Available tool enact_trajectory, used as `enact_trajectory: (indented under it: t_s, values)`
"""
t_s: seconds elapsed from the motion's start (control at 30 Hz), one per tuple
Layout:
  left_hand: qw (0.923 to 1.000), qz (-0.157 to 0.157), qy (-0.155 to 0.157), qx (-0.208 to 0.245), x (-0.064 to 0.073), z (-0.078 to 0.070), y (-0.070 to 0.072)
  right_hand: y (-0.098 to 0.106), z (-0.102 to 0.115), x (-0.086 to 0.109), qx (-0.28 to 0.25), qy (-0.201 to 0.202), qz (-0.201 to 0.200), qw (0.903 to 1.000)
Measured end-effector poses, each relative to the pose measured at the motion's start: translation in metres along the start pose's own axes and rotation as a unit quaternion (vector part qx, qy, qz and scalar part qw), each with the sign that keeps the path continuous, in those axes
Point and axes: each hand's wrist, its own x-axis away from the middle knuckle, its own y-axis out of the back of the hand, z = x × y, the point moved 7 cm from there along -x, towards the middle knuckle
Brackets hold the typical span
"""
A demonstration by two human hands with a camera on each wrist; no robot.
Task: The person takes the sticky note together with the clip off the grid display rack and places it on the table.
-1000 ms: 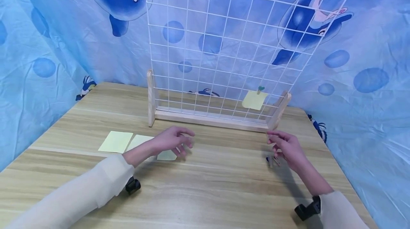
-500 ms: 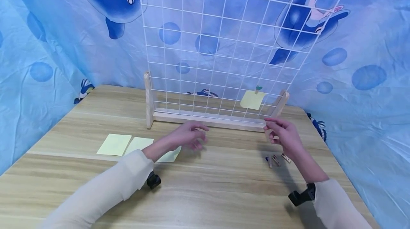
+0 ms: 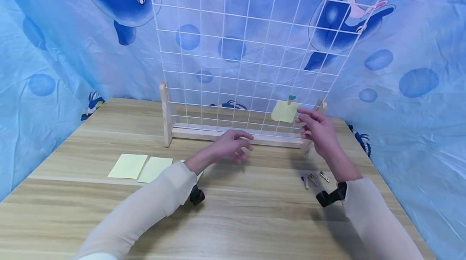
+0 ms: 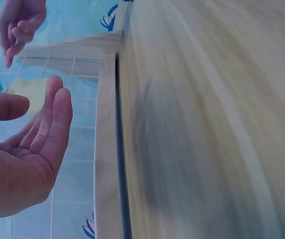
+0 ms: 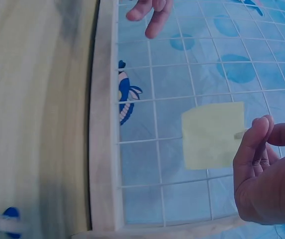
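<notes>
A yellow sticky note (image 3: pixel 285 111) hangs at the lower right of the white wire grid (image 3: pixel 233 64), under a small clothespin (image 3: pixel 291 100) with a green heart. My right hand (image 3: pixel 319 132) is raised just right of the note, fingers loosely bent, nothing visible in them. In the right wrist view, the right hand's fingertips (image 5: pixel 264 124) overlap the clothespin at the note's edge. My left hand (image 3: pixel 233 145) hovers in front of the grid's wooden base (image 3: pixel 236 135), thumb and fingers apart and holding nothing, as the left wrist view shows.
Two sticky notes, one on the left (image 3: pixel 127 166) and one beside it (image 3: pixel 155 169), lie on the wooden table (image 3: pixel 247 219); the left sleeve (image 3: pixel 156 207) mostly hides another. Several small clothespins (image 3: pixel 312 179) lie below my right hand. A blue dolphin-print cloth (image 3: pixel 382 130) surrounds the table.
My left hand has moved right and away from me, past the loose notes. My right hand has risen from near the loose clothespins to beside the hanging note.
</notes>
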Motion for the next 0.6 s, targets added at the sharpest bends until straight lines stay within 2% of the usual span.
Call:
enact_trajectory:
  t_s: [0.23,0.37,0.6]
  values:
    - [0.9999,-0.006,-0.01,-0.01,-0.014,-0.01,-0.008,-0.003,0.015,-0.014,-0.011,0.012,-0.027,0.9995]
    - [0.9995,-0.028,-0.011,-0.01,-0.025,-0.015,-0.008,-0.004,0.02,-0.022,-0.027,0.017,-0.03,0.999]
    - [0.9968,-0.077,-0.02,0.01,-0.043,-0.024,-0.013,-0.007,0.019,-0.036,-0.06,-0.001,-0.027,0.9978]
